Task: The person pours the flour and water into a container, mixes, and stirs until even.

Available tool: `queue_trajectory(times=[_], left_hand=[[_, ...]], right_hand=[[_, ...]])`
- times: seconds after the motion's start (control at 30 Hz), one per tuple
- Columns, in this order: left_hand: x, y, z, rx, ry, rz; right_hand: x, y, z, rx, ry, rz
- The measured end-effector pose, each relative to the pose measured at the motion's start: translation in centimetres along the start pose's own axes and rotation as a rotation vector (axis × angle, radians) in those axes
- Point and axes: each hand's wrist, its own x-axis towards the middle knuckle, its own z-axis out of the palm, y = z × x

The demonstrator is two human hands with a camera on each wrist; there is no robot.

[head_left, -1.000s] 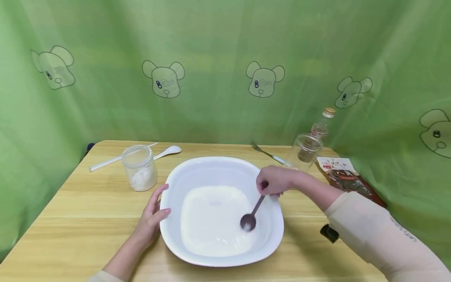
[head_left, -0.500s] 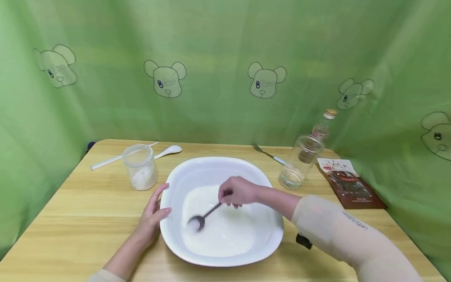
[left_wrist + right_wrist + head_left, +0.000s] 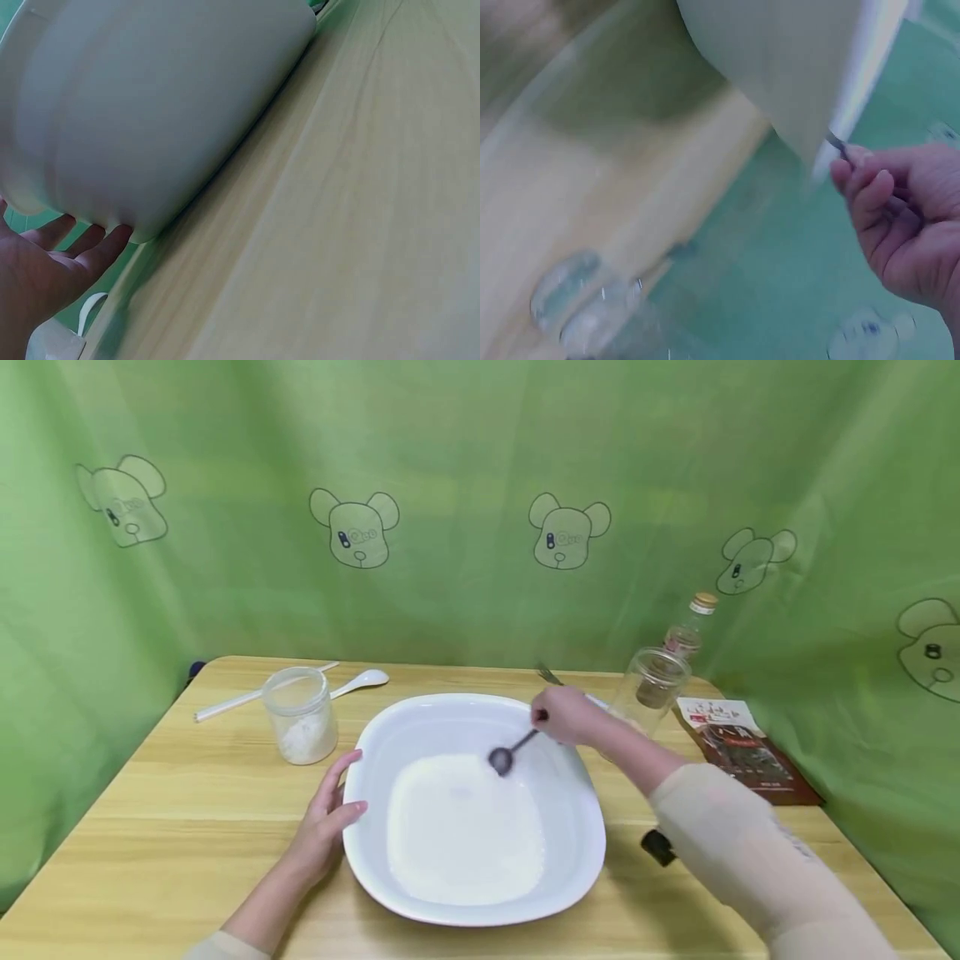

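Note:
A white basin stands on the wooden table with white liquid inside. My left hand holds its left side, thumb over the rim. In the left wrist view the fingers of that hand touch the outer wall. My right hand is over the basin's back right rim and pinches the handle of a dark brown spoon. The spoon's round bowl hangs over the liquid's back edge, slightly blurred. In the right wrist view, most of the spoon is hidden behind the basin wall.
Left of the basin stands a jar of white powder, with a white spoon and a white stick behind. A fork, a glass jar, a gold-capped bottle and a dark red packet lie to the right.
My right hand swept the spoon left across the liquid, then back right and away toward the far rim. The left hand stays on the basin's left side.

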Motion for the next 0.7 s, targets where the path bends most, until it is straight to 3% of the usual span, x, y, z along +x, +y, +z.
queue_trajectory(times=[0.1, 0.2, 0.33, 0.43, 0.5, 0.57, 0.7], left_hand=[[0.1, 0.0, 0.0, 0.000, 0.002, -0.007], [0.1, 0.0, 0.0, 0.003, 0.009, -0.012], [0.1, -0.1, 0.1, 0.008, 0.017, -0.008], [0.0, -0.1, 0.1, 0.012, 0.018, -0.003], [0.0, -0.1, 0.1, 0.013, 0.018, -0.001], [0.0, -0.1, 0.1, 0.013, 0.016, 0.001], [0.0, -0.1, 0.1, 0.012, 0.007, 0.007]], right_hand=[[1.9, -1.6, 1.9, 0.130, 0.004, 0.015], [1.9, -3.6, 3.1, 0.273, -0.102, -0.046], [-1.0, -4.6, 3.0, 0.306, -0.298, -0.170], [-3.7, -3.7, 1.6, 0.242, -0.373, -0.181], [-4.7, -2.7, 0.5, 0.166, -0.344, -0.151], [-4.8, -1.5, -0.4, 0.089, -0.247, -0.128], [-2.4, -0.2, 0.0, -0.024, -0.014, -0.051]])
